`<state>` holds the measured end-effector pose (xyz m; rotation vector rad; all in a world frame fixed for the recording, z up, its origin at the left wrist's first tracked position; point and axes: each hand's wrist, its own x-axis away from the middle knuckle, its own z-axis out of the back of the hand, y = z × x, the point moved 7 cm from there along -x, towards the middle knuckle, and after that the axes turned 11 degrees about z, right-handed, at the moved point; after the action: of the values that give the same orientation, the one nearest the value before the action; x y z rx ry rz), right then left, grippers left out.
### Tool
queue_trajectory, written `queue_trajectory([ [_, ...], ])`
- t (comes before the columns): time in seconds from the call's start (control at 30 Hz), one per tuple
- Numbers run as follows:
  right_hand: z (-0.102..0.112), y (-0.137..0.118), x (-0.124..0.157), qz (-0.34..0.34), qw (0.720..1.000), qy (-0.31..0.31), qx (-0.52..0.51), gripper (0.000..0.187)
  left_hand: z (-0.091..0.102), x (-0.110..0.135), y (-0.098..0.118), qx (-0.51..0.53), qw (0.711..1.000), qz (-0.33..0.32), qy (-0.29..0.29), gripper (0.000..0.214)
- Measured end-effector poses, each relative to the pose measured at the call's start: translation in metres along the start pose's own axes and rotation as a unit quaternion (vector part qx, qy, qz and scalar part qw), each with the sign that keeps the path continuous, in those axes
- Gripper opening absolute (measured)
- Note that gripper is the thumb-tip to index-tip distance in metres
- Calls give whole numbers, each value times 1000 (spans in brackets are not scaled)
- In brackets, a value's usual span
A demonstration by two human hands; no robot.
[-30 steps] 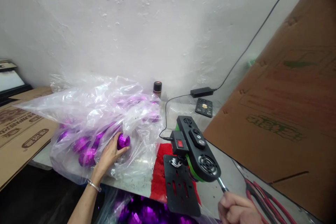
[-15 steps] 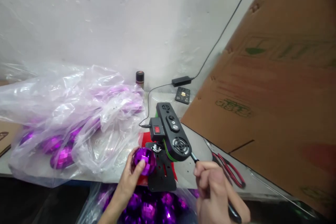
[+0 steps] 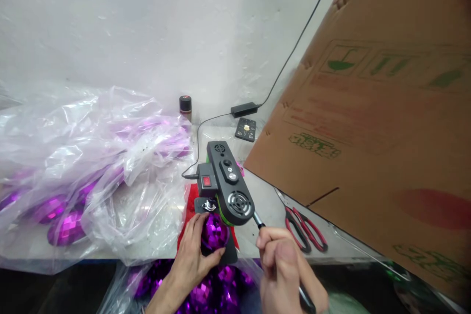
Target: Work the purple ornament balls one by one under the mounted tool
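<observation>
My left hand [image 3: 189, 250] is closed around a shiny purple mirror-faceted ball [image 3: 215, 230]. Fingers lie on its left side and the thumb at its lower edge. The ball sits over the black slotted base plate [image 3: 230, 254] of a small black machine [image 3: 232, 184] with round vents, a green edge and a red switch [image 3: 206, 181]. My right hand [image 3: 290, 267] is wrapped round a black-handled rod [image 3: 306, 300] with a metal shaft; its tip meets or passes behind the machine's near end, and I cannot tell which.
Left, a clear plastic bag [image 3: 147, 206] holds purple balls. More purple balls [image 3: 202, 294] lie in a bag below the table edge. Red-handled scissors [image 3: 307, 230] rest beside a large cardboard box [image 3: 353, 132]. Behind are a dark-capped bottle [image 3: 185, 107] and a corded power adapter [image 3: 245, 109].
My left hand has moved the purple ball right, from beside the base plate to over it, close to the machine. My right hand keeps its hold on the rod. The view has shifted slightly.
</observation>
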<state>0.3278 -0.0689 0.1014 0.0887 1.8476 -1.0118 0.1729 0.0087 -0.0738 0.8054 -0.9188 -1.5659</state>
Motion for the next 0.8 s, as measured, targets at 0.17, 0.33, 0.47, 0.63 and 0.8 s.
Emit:
queue_trajectory([
  [0.17, 0, 1, 0, -18, 1000, 12, 1, 45, 1, -11, 4, 7, 997, 28, -67, 80],
  [0.33, 1, 1, 0, -26, 999, 33, 7, 47, 8, -17, 10, 38, 993, 70, -92, 79],
  [0.47, 0, 0, -3, -51, 998, 42, 4, 47, 11, -16, 10, 60, 990, 89, -96, 76],
  [0.63, -3, -4, -12, -60, 997, 36, 13, 49, 15, -15, 4, 92, 986, 109, -89, 77],
  [0.8, -5, -5, -15, -50, 999, 13, 10, 49, 16, -17, -17, 196, 963, 164, -88, 81],
])
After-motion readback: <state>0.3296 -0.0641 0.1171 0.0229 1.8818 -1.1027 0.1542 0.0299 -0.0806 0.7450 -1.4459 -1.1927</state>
